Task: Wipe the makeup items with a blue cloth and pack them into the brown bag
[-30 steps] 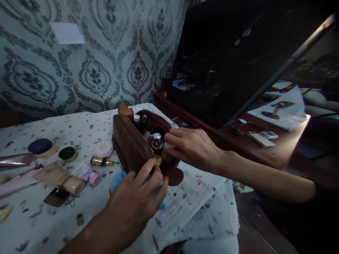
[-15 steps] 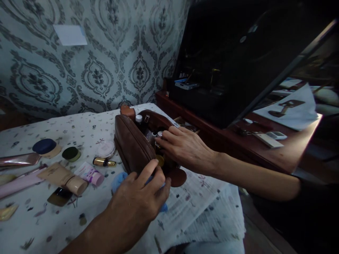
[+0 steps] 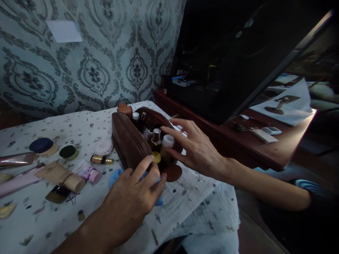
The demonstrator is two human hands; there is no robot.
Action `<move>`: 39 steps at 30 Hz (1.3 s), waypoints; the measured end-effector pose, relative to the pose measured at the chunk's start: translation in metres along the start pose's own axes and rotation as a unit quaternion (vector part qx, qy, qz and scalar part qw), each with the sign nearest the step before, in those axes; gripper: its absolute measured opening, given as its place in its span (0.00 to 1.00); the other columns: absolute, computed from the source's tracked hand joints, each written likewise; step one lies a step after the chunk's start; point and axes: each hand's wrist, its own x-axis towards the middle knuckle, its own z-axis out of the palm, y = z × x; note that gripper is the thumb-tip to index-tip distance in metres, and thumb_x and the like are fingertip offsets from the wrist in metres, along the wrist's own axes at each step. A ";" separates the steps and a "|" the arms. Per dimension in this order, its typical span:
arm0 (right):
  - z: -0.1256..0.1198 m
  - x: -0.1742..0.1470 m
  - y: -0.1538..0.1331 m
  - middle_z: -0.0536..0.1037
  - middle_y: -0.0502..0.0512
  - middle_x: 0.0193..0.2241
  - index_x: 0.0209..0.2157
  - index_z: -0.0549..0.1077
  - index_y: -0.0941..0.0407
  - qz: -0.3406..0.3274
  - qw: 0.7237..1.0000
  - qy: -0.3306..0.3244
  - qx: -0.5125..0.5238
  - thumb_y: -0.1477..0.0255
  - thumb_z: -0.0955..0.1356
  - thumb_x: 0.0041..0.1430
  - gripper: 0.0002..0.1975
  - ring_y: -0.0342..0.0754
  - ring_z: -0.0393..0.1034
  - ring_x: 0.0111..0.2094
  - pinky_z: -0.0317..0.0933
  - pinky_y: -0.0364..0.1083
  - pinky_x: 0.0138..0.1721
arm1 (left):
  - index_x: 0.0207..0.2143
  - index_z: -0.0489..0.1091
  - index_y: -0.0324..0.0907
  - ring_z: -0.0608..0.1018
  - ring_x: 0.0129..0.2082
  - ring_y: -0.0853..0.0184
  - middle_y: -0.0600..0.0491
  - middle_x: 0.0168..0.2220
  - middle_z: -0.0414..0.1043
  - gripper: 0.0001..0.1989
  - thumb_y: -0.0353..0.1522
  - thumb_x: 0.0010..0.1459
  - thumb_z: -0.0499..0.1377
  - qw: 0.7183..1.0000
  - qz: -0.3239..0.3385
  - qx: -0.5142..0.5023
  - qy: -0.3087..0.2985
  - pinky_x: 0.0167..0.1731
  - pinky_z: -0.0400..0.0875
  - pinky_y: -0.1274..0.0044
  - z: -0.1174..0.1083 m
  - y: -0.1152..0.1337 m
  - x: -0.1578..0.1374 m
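A brown leather cosmetic bag (image 3: 129, 139) stands unzipped on the patterned cloth. Several containers are upright inside it, among them a bottle with a silver cap (image 3: 156, 135), a white-capped bottle (image 3: 168, 141) and one with a yellow lid (image 3: 156, 157). My left hand (image 3: 135, 190) grips the bag's near end by its zipped edge, fingers bent. Over the right side of the opening is my right hand (image 3: 197, 148), its fingers spread and holding nothing. Its thumb and fingertips are close around the white cap; whether they touch it I cannot tell. A blue cloth (image 3: 115, 176) lies partly hidden behind my left hand.
Left of the bag lie a beige tube (image 3: 60, 175), a white and purple tube (image 3: 87, 171), a gold lipstick-like tube (image 3: 102, 159), a round clear compact (image 3: 103, 146) and a blue-lidded jar (image 3: 43, 146). A large black screen (image 3: 212, 63) stands on a red-brown desk at right.
My right hand has drawn back to the right and its fingers have opened, showing the silver-capped and white-capped bottles in the bag. My left hand stays on the bag.
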 end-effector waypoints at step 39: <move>0.002 -0.041 -0.036 0.77 0.57 0.32 0.41 0.71 0.57 0.020 0.975 -0.029 0.221 0.82 0.60 0.58 0.13 0.48 0.71 0.33 0.68 0.47 0.34 | 0.55 0.72 0.43 0.70 0.60 0.60 0.51 0.57 0.73 0.18 0.27 0.67 0.51 0.997 -0.001 0.067 0.035 0.46 0.69 0.74 -0.004 0.001 -0.012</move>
